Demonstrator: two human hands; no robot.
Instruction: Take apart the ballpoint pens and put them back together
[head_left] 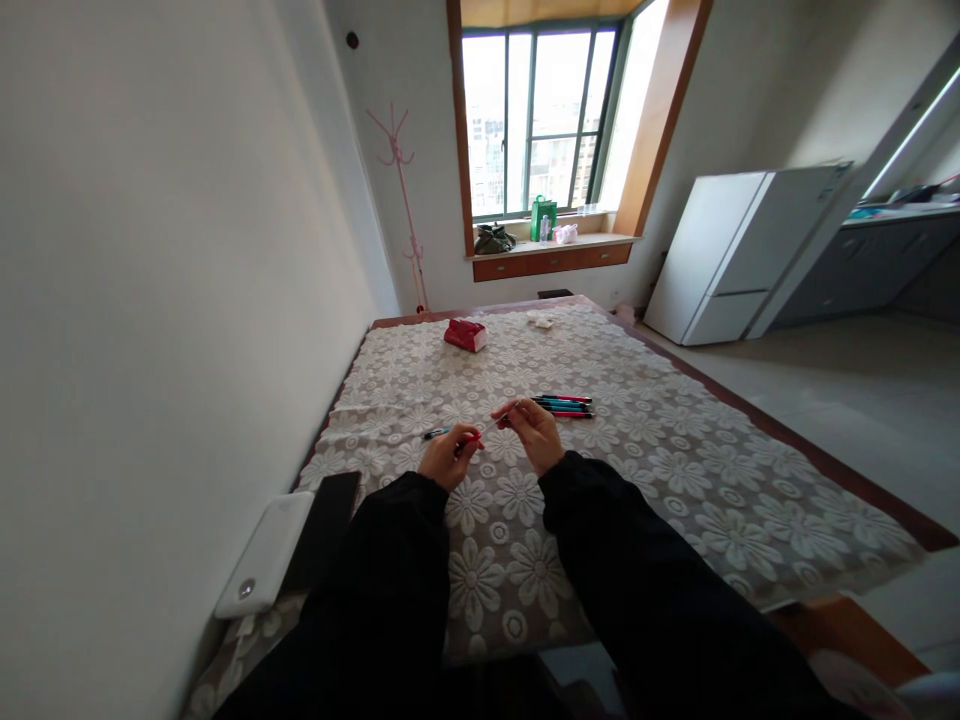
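While both arms reach out over the bed [675, 470], I have a thin pen refill [501, 419] held between my two hands above the flowered lace cover. My left hand [448, 456] has its fingers closed around a red pen barrel [471, 437], which points toward 2 o'clock. My right hand [534, 432] pinches the far end of the refill between thumb and forefinger, the other fingers loosely curled. The refill's long axis runs from about 8 o'clock at the left hand up to 2 o'clock at the right hand, tilted slightly upward.

Just beside the left hand, at its 10 o'clock, a dark pen with a blue tip [434, 434] lies on the cover, its length running roughly 9 to 3 o'clock. At 2 o'clock from the right hand, near it, a small bunch of pens [564, 405] lies side by side, also running about 9 to 3. Farther up the bed, at 12 o'clock, sits a red pouch [465, 334]. A white slab [264, 553] rests at the bed's near left edge.
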